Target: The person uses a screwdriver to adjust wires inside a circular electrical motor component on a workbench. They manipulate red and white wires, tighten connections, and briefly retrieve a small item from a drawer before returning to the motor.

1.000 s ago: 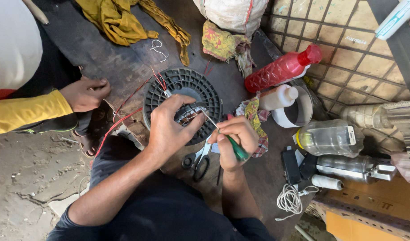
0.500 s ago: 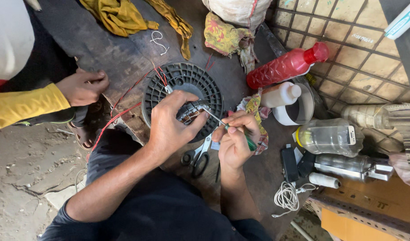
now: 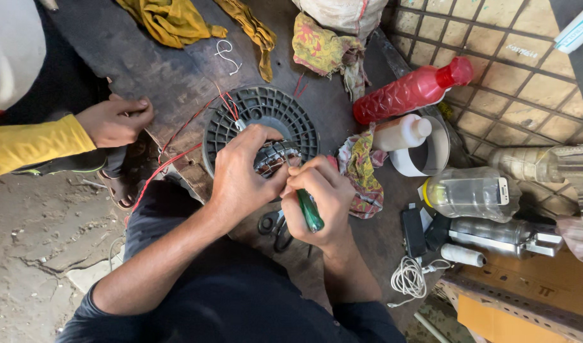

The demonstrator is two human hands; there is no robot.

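My left hand [image 3: 244, 174] grips the wound motor core [image 3: 275, 155] on the round grille [image 3: 260, 114]; my right hand [image 3: 320, 200] clasps a green-handled screwdriver [image 3: 309, 209]. Wires remain loose, so work seems unfinished.

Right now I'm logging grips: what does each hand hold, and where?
Right hand grips a green-handled screwdriver by its handle. Left hand clasps the wound motor stator from above.
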